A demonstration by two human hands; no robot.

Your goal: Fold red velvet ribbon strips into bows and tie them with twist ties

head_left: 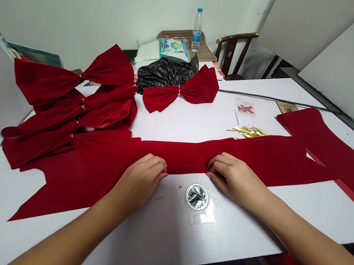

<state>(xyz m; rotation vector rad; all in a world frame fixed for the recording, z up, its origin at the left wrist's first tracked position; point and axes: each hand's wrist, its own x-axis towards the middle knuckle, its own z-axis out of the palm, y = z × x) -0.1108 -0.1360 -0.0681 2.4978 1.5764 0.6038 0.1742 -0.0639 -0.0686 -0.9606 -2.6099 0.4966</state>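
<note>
A long strip of red velvet fabric [189, 158] lies across the white table. On its near edge, left of the middle, my left hand [145, 176] has its fingers closed on the cloth. My right hand [232, 174] pinches the same edge a short way to the right. Between the hands the strip runs flat, and its left part spreads out wide with a pointed corner. Just below the edge, a round silver-rimmed disc [196, 197] sits on the tabletop beside clear tape. My fingertips are partly hidden against the fabric.
Several red bows [82, 107] are piled at the left. Another bow [180, 90] lies by a black plastic bag [165, 72]. Gold twist ties [250, 131], a small clear packet [245, 108] and more red fabric [328, 143] lie right. A water bottle [197, 31] stands behind.
</note>
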